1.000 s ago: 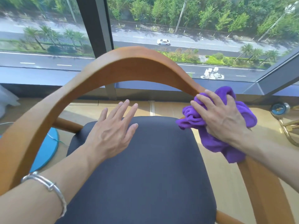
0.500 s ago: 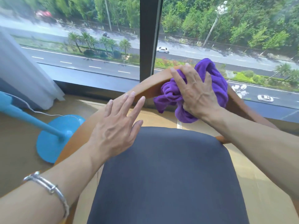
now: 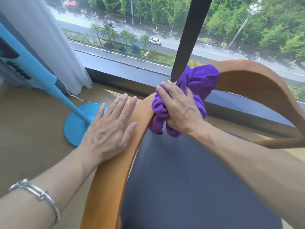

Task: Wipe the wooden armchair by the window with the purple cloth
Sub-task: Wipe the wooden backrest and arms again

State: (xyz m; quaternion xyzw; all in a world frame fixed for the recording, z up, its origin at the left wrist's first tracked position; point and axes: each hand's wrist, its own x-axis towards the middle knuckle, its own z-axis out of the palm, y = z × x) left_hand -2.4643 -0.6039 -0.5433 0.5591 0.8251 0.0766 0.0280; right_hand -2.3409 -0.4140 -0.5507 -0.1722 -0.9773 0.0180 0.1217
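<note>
Wooden floor (image 3: pixel 33 129), window (image 3: pixel 148 38), purple cloth (image 3: pixel 201 80) on armchair (image 3: pixel 112 179)

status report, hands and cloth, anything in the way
Right hand holds purple cloth bunched against the armchair rail. Left hand open, over the rail's left side. Nothing blocking the rail.

One wide-angle view from the person's head looks forward and down, so near that the chair (image 3: pixel 107 179) fills the lower frame, its seat (image 3: pixel 181 187) right under the lens. It faces the window (image 3: pixel 188 38), with road (image 3: pixel 165 47) and trees (image 3: pixel 272 30) far below outside; a fan stand (image 3: pixel 71 104) leans in at left
</note>
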